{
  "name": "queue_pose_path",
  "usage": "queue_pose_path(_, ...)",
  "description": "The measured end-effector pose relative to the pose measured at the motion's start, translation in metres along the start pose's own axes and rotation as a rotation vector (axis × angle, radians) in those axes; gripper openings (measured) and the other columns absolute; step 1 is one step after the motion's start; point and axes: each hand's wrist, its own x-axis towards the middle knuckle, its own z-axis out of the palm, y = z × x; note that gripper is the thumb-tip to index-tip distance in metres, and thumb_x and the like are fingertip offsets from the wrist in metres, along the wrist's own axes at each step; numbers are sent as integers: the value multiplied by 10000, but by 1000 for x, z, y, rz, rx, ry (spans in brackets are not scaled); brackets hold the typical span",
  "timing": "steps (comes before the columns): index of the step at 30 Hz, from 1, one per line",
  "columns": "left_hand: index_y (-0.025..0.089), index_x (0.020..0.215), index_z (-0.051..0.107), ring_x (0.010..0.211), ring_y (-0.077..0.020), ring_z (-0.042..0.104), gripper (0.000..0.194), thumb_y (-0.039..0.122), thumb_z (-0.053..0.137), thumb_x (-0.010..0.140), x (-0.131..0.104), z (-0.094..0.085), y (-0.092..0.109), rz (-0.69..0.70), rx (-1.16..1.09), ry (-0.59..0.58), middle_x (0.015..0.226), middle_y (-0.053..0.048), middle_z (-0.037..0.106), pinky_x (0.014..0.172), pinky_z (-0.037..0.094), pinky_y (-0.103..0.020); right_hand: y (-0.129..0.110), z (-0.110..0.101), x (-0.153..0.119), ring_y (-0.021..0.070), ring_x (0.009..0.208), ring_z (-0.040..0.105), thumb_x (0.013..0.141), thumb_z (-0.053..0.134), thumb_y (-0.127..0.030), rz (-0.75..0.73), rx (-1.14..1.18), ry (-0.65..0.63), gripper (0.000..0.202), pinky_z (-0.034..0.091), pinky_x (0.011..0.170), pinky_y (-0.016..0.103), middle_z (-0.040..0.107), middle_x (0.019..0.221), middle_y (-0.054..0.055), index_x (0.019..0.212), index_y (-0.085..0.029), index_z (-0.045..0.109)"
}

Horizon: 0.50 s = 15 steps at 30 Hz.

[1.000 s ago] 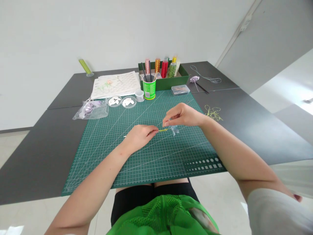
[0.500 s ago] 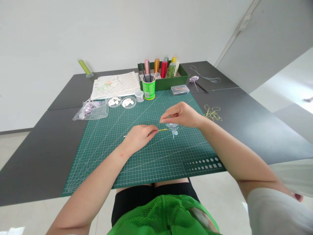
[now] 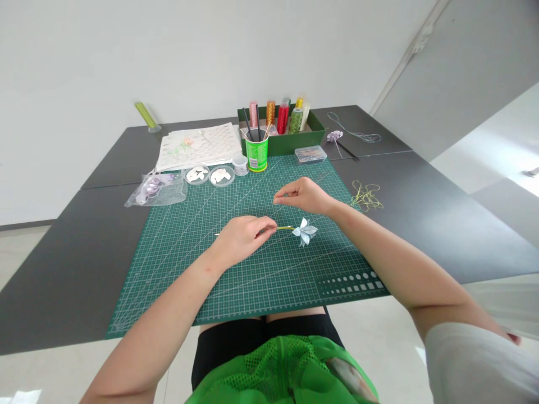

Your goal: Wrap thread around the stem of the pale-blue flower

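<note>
A pale blue flower with pointed petals lies sideways over the green cutting mat, its yellow-green stem running left. My left hand pinches that stem between thumb and fingers; the tail end of a thin wire shows to the left of the hand. Above the flower and slightly left, my right hand has its fingertips pressed together. Whatever those fingertips hold, if anything, is too small to make out. The right hand is apart from the flower.
At the back stand a green box of thread spools and a green cup of tools. Paper sheets, small dishes and a plastic bag lie at the left. Tangled yellow-green thread lies at the right.
The flower has turned so its petals face the camera, and it sits slightly further right and lower. My right hand has moved a little left and away from the petals.
</note>
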Motion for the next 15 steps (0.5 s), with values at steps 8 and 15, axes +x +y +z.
queue_pose_path(8,252,1187,723,641,-134,691,218,287,627,995,1,-7,0,-123,-134,134,846,28,796,649,505,-252,13,1,6,102,595,453,832,667,-446,81,37,-210,337,343,587,263,622,652,1,864,-131,779)
queue_pose_path(15,231,1123,785,748,-162,731,238,253,590,989,2,-9,-2,-149,-197,221,889,-16,806,695,529,-271,16,0,6,161,744,579,843,654,-402,-11,120,-315,253,444,719,301,696,797,40,838,-159,723)
